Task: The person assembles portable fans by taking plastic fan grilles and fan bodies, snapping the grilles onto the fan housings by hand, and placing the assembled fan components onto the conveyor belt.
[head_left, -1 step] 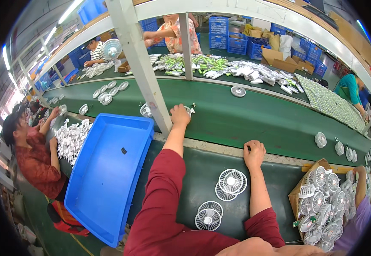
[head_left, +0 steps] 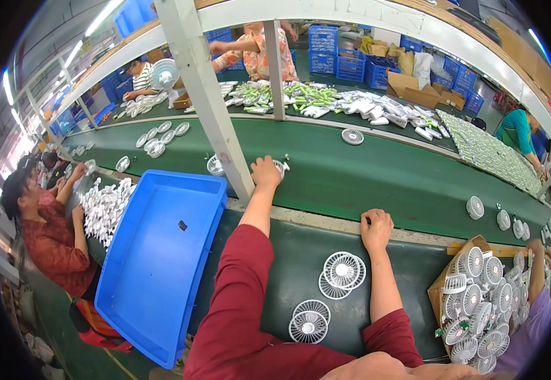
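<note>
my left hand reaches over the green belt, its fingers bent down over a round white fan part; much of that part is hidden under my hand, so i cannot tell whether my fingers are closed on it or only resting there. my right hand sits at the near edge of the belt, fingers curled in toward the thumb beside a small dark patch, and i cannot tell whether they pinch anything.

the fan part lies on the belt, just right of the pale upright post. what shows of it is a white, curved, ribbed side, with a small white piece just beyond it. any marking on it is hidden or too small for me to read.

on the dark mat between my forearms lie white grilles, round and open-spoked, in two overlapping groups. to my left a blue tray holds a small black piece. to my right a cardboard box is heaped with pale round fans. farther across the belt lies a greyish fan, its centre too small for me to make out any lettering.
</note>
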A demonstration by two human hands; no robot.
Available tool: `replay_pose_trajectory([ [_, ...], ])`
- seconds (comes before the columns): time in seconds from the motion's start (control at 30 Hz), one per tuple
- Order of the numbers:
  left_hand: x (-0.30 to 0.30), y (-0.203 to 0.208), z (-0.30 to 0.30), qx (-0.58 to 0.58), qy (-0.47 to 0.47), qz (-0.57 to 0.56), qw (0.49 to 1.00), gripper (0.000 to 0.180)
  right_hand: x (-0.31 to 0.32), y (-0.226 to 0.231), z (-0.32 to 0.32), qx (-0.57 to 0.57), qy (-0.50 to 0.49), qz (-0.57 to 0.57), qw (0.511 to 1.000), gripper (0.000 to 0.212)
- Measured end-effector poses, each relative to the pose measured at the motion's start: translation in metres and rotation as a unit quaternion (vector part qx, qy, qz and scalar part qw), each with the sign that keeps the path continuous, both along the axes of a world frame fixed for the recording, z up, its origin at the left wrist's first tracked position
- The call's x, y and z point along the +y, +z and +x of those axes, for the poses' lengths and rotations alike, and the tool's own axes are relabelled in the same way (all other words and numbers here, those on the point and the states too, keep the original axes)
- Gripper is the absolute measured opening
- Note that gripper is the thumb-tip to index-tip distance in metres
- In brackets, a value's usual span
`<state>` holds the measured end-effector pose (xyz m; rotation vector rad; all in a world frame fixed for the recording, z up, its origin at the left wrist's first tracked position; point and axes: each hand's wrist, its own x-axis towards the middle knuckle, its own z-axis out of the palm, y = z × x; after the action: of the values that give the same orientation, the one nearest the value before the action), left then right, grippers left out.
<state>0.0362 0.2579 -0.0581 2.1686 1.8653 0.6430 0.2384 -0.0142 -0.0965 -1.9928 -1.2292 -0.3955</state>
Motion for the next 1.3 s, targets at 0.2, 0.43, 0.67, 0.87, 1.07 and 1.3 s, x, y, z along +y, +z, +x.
replay_pose_trajectory([
  [0.2,-0.027,-0.035,-0.012,-0.048,-0.164,0.032,0.985,0.017,0.006,0.004,-0.006,0.038,0.015,-0.009,0.999,0.009],
  [0.43,-0.104,-0.058,0.01,-0.531,-0.116,0.004,0.84,0.026,0.073,0.009,0.042,0.041,0.146,-0.042,0.988,0.034],
  [0.67,-0.128,-0.03,0.008,-0.724,-0.153,-0.159,0.654,0.03,0.2,0.022,0.111,-0.07,0.078,-0.132,0.986,0.059],
  [0.87,-0.125,-0.029,-0.004,-0.779,-0.137,-0.268,0.55,0.038,0.239,0.004,0.108,-0.033,-0.042,-0.236,0.97,0.048],
  [1.07,-0.125,-0.035,0.005,-0.781,-0.147,-0.317,0.518,0.04,0.186,-0.002,0.082,-0.149,0.032,-0.051,0.987,0.031],
  [1.3,-0.133,-0.023,0.01,-0.803,-0.197,-0.371,0.423,0.047,0.1,0.038,0.045,0.127,0.125,0.09,0.98,0.021],
])
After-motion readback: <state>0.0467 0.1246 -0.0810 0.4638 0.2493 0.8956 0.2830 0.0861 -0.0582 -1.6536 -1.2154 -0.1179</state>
